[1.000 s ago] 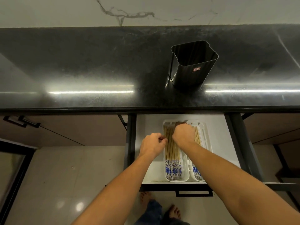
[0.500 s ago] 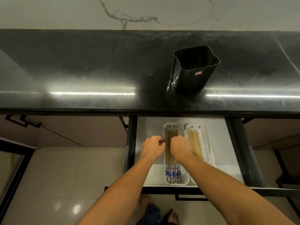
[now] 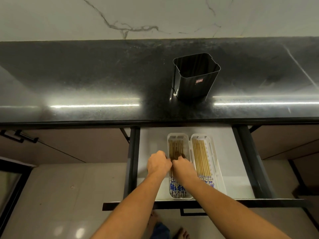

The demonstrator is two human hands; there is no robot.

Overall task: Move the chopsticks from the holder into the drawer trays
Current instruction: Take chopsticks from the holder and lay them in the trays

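Under the right hand (image 3: 182, 165), the left tray (image 3: 189, 195) is showing white, its chopsticks (image 3: 176, 149) running pale bamboo yellow beyond the knuckles and turning to a blue-and-white floral pattern below the wrist. Just right of that hand, the right tray (image 3: 218, 173) is showing the same white, with its chopsticks (image 3: 201, 157) likewise tan and blue-patterned at the near ends. The drawer (image 3: 150, 142) floor around both hands is showing plain white inside a black frame. Far beyond the hands, the holder (image 3: 195, 83) is gleaming glossy black with a small red label, on a speckled black counter (image 3: 86, 80) below a white wall (image 3: 69, 18) veined in grey.
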